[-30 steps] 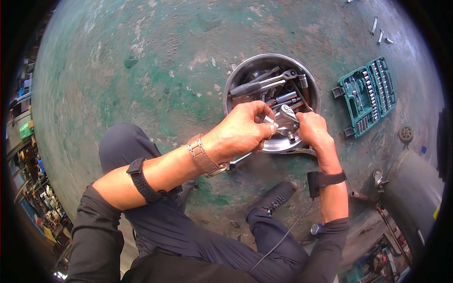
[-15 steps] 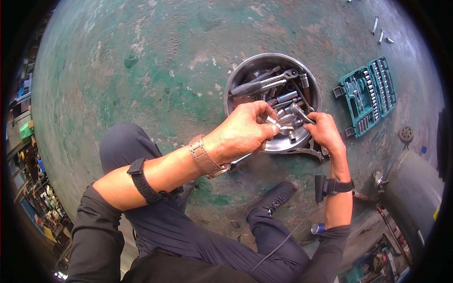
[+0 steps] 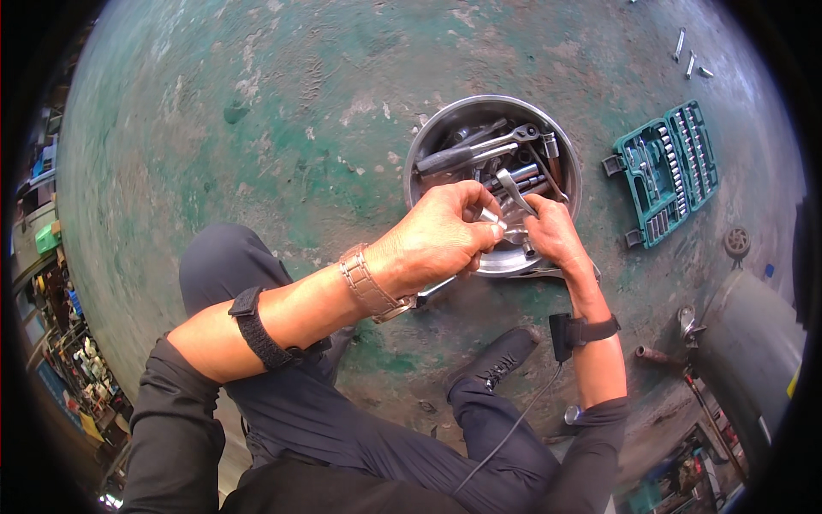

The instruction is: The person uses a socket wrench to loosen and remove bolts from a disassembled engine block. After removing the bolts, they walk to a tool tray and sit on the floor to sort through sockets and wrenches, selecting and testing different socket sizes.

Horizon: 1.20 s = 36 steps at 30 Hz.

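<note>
My left hand (image 3: 441,224) hangs over the near rim of a round metal bowl (image 3: 479,101). Its thumb and fingers pinch a small silver socket (image 3: 490,218). A chrome rod (image 3: 435,289) sticks out below that hand; whether it is gripped there cannot be told. At the bowl's right side, my right hand (image 3: 555,230) is closed round a silver metal tool (image 3: 515,190) with a wide, flat end, its exact kind unclear. Inside the bowl lie a ratchet (image 3: 467,156) with a dark handle, a brownish socket (image 3: 552,158) and several other sockets and bars.
Right of the bowl, a green socket set case (image 3: 655,206) lies opened out on the worn green floor (image 3: 300,128). Several loose wrenches (image 3: 680,44) are at the far right. A small wheel (image 3: 736,243) and a grey cylindrical body (image 3: 753,343) stand near right. Shelves crowd the left edge.
My right hand has moved left and slightly up, lifting the silver tool's wide end toward the bowl's middle. My left hand stays nearly still with the socket.
</note>
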{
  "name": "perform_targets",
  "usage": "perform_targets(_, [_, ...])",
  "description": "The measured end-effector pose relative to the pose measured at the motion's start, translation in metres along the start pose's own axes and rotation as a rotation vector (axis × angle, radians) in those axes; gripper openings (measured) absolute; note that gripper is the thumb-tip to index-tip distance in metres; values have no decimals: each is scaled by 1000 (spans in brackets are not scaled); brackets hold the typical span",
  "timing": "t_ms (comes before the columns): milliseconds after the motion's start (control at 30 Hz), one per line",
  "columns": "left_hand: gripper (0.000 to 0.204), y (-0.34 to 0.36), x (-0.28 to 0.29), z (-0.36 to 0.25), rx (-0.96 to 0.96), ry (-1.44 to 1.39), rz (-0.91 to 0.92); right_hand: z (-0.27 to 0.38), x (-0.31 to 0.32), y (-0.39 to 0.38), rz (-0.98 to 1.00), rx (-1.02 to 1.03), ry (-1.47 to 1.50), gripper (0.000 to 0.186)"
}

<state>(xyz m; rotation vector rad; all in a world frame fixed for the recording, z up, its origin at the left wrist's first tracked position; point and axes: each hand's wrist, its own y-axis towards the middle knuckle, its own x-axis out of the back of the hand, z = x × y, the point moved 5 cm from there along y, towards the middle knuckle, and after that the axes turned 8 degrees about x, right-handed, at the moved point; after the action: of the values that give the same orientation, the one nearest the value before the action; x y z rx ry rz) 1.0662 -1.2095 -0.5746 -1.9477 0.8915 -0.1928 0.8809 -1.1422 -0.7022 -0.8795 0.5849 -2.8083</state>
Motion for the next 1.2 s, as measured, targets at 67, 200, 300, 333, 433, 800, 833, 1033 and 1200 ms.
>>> perform_targets(67, [22,-1,-1,1,8,-10,-6,4,-1,-4,8,-6,57,36])
perform_targets(200, [17,0,-2,1,-14,-70,-38,22,-16,-25,49,68,-249,21])
perform_targets(300, [17,2,-4,2,-26,-51,-20,38,-24,-41,-24,186,-349,22])
perform_targets(333, [17,3,-5,2,-30,-77,-8,40,-23,-45,-15,193,-350,21])
perform_targets(433, [18,4,-6,3,-36,-79,-5,48,-25,-55,16,210,-360,20])
perform_targets(800, [21,4,-6,4,-60,-128,11,70,-39,-54,86,315,-89,17])
perform_targets(833, [20,3,-5,3,-65,-128,5,67,-33,-52,71,301,-73,17])
perform_targets(1033, [20,-2,-2,5,-26,-124,38,41,16,-25,-146,191,-50,20])
perform_targets(1200, [19,-1,-3,3,-41,-108,18,30,-2,-1,-102,227,10,35])
